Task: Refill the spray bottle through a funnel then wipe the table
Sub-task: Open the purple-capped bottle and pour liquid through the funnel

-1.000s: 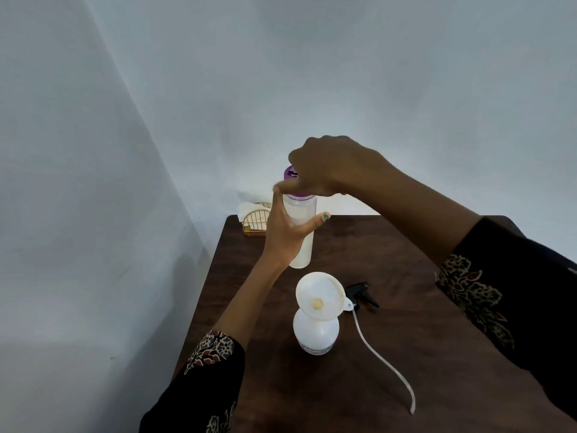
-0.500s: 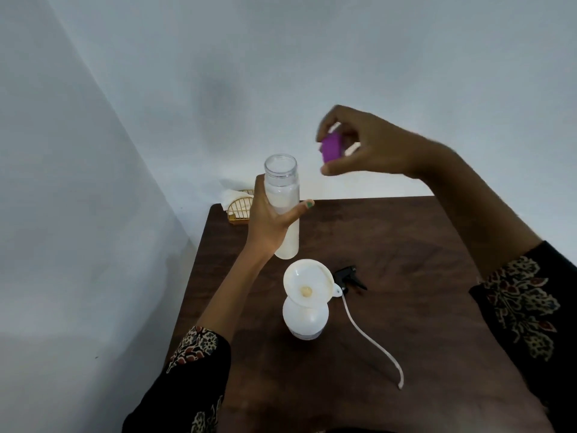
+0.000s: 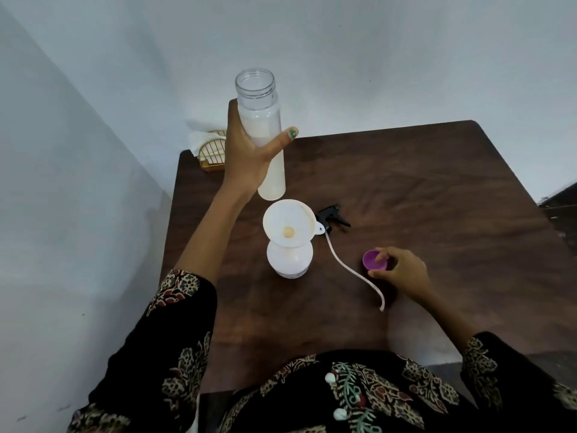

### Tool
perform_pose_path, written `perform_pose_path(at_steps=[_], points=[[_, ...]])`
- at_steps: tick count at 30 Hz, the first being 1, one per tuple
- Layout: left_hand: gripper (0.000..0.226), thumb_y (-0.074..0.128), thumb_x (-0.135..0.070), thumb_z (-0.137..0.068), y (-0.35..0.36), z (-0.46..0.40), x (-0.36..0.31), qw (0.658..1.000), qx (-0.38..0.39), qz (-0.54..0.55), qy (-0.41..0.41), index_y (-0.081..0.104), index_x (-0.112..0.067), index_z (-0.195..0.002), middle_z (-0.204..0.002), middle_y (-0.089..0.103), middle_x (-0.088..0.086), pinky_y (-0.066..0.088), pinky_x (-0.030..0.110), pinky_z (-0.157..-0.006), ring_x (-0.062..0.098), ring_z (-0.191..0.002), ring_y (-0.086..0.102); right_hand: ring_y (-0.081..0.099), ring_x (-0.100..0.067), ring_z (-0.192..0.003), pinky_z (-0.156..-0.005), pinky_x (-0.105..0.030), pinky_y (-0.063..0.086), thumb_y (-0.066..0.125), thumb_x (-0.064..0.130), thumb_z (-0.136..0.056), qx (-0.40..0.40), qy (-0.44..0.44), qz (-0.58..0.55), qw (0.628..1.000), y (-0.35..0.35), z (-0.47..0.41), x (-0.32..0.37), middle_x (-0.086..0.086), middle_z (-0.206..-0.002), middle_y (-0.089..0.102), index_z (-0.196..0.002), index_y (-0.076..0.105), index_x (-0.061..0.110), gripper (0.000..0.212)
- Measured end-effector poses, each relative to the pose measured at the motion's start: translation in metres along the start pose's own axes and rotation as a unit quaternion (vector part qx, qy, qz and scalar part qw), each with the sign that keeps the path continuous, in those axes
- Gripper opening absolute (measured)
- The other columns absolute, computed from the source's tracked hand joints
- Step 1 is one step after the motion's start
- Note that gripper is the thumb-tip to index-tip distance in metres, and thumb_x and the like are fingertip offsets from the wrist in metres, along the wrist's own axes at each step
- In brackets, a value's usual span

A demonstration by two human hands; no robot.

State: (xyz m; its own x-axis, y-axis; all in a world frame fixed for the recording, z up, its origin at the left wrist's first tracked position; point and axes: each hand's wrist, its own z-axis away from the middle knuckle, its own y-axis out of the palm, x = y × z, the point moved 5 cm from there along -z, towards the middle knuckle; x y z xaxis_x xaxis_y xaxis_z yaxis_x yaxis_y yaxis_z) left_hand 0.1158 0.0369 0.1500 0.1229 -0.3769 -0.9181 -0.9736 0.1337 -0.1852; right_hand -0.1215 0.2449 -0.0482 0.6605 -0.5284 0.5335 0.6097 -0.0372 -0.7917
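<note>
The left hand point(image 3: 246, 157) grasps a clear bottle point(image 3: 262, 132) upright above the far left part of the dark wooden desk point(image 3: 437, 189), thumb stretched across its front, fingers behind it. The bottle is uncapped at its wide mouth and holds a milky liquid up to roughly the level of the hand's grip. Just in front of it a white spray bottle point(image 3: 289, 260) stands on the desk with a white funnel point(image 3: 288, 223) seated in its neck; a small tan spot shows at the funnel's throat. The black sprayer head point(image 3: 332, 215) lies on the desk just right of the funnel, its white dip tube point(image 3: 352, 270) trailing toward the near side. The right hand point(image 3: 399, 273) is low over the desk right of the tube, fingers curled and pinching a purple cap point(image 3: 373, 260), open side up; whether the cap touches the desk I cannot tell. At the far left corner sits a gold wire holder point(image 3: 214, 154) with white paper behind it
</note>
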Motion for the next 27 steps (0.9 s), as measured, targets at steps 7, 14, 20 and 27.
perform_pose_path(at_steps=[7, 14, 20, 27], points=[[0.059, 0.082, -0.027, -0.069, 0.004, 0.0, 0.002, 1.0, 0.002, 0.009, -0.012, 0.042, -0.021, -0.112, -0.107, 0.058, 0.005, 0.052, 0.019, -0.078, 0.014, -0.093, 0.059, 0.06, -0.011, -0.098, -0.09, -0.04, 0.05, 0.072, 0.009, -0.064, 0.046, -0.035, -0.073, 0.996, -0.001, -0.015, -0.001, 0.007, -0.108, 0.066, -0.082, 0.064, 0.044, 0.041], [0.052, 0.077, -0.021, -0.07, 0.008, -0.003, 0.002, 0.999, 0.011, 0.03, -0.034, 0.049, -0.007, -0.112, -0.103, 0.063, 0.015, 0.056, 0.028, -0.076, 0.023, -0.091, 0.064, 0.059, -0.002, -0.094, -0.085, -0.017, 0.049, 0.065, -0.004, -0.08, -0.016, -0.145, -0.234, 0.961, -0.058, -0.028, 0.114, -0.004, -0.109, 0.064, -0.105, 0.063, 0.014, 0.031], [0.047, 0.075, -0.016, -0.067, 0.013, -0.004, -0.015, 0.999, 0.016, 0.04, -0.023, 0.051, -0.008, -0.107, -0.097, 0.065, 0.014, 0.056, 0.031, -0.073, 0.024, -0.086, 0.065, 0.051, 0.005, -0.106, -0.082, -0.003, 0.04, 0.077, 0.018, -0.075, 0.039, -0.276, -0.233, 0.932, -0.072, -0.028, 0.237, 0.011, -0.119, 0.054, -0.127, 0.045, 0.018, 0.061], [0.047, 0.081, -0.019, -0.069, 0.015, -0.001, -0.024, 0.99, 0.01, 0.117, -0.079, 0.059, -0.008, -0.11, -0.1, 0.07, 0.002, 0.057, 0.032, -0.082, 0.013, -0.091, 0.068, 0.064, -0.014, -0.103, -0.087, -0.039, 0.055, 0.063, 0.027, -0.079, -0.022, -0.334, -0.315, 0.888, -0.063, -0.028, 0.289, -0.006, -0.106, 0.066, -0.115, 0.053, 0.009, 0.041]])
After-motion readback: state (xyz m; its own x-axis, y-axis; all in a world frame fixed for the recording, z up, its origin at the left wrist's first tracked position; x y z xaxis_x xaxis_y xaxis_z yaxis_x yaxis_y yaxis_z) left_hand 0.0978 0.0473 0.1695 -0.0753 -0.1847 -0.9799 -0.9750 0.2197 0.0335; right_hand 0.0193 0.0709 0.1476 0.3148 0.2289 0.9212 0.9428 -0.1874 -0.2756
